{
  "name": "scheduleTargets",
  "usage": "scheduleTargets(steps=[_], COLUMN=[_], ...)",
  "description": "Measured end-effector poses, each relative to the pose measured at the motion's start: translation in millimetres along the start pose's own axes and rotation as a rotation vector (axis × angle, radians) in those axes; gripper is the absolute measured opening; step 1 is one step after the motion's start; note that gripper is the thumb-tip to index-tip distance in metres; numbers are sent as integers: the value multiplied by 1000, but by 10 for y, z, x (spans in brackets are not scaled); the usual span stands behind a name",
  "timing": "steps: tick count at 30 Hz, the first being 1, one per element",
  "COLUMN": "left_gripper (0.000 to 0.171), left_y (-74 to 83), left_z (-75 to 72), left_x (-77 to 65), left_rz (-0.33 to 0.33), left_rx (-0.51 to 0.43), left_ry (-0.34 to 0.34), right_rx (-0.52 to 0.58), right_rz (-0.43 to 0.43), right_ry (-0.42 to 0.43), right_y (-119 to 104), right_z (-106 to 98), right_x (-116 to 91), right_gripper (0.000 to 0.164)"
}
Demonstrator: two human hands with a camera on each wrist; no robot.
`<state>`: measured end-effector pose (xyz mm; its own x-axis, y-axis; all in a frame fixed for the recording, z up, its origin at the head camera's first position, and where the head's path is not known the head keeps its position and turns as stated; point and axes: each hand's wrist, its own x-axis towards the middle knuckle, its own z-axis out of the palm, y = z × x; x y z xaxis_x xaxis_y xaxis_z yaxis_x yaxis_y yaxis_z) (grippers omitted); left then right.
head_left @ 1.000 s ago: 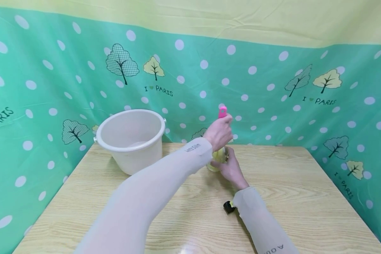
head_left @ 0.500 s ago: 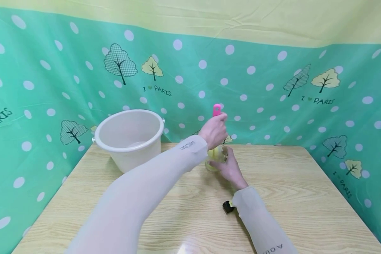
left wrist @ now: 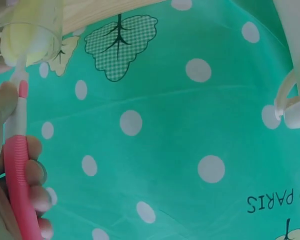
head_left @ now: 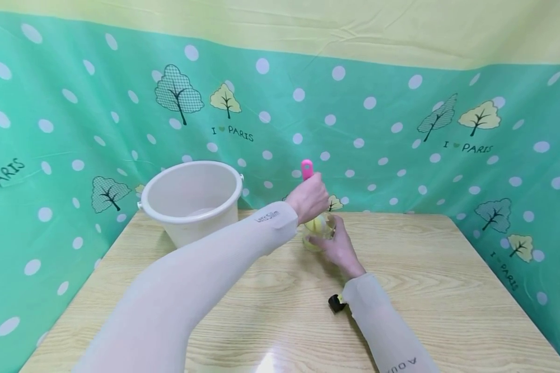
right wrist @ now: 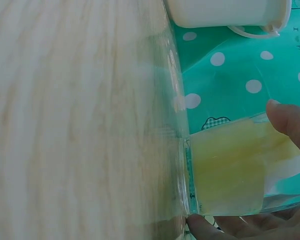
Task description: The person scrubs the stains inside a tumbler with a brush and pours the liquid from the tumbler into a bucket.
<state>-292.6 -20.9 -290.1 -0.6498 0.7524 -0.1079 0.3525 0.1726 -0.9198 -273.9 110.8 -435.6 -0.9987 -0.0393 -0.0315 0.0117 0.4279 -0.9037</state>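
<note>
My left hand point(head_left: 309, 198) grips the pink and white handle of a cup brush point(head_left: 307, 169), fingers wrapped round it in the left wrist view. The brush's yellow and white sponge head point(left wrist: 29, 41) sits inside a clear drinking glass point(head_left: 313, 244). Through the glass wall, the right wrist view shows the sponge point(right wrist: 227, 172) filling much of the inside. Thumb and fingers of my right hand point(head_left: 339, 249) hold the glass from the right side, low over the wooden table. Part of the brush's neck is hidden behind my left hand in the head view.
A large white bucket point(head_left: 200, 216) stands on the table's left rear, to the left of both hands. Its inside looks bare. A green dotted curtain point(head_left: 382, 140) hangs along the back and sides of the wooden table point(head_left: 415, 290). A small black device point(head_left: 337, 303) sits at the right cuff.
The left hand and the top of the brush handle have shifted left, and the handle leans further left. The right hand and the glass stay nearly in place.
</note>
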Motion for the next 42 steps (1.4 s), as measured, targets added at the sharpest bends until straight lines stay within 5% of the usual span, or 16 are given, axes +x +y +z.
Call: scheduleTargets(steps=[18, 42], left_gripper=[17, 18], left_y=[-76, -113], left_z=[59, 63], left_x=[-29, -171], left_rz=[-31, -144], left_rx=[-9, -184], left_ry=[60, -32], right_rx=[9, 20], right_rz=[-3, 6], right_ry=[8, 17], right_y=[-5, 17], right_z=[-4, 19], right_x=[8, 18], right_gripper=[97, 98])
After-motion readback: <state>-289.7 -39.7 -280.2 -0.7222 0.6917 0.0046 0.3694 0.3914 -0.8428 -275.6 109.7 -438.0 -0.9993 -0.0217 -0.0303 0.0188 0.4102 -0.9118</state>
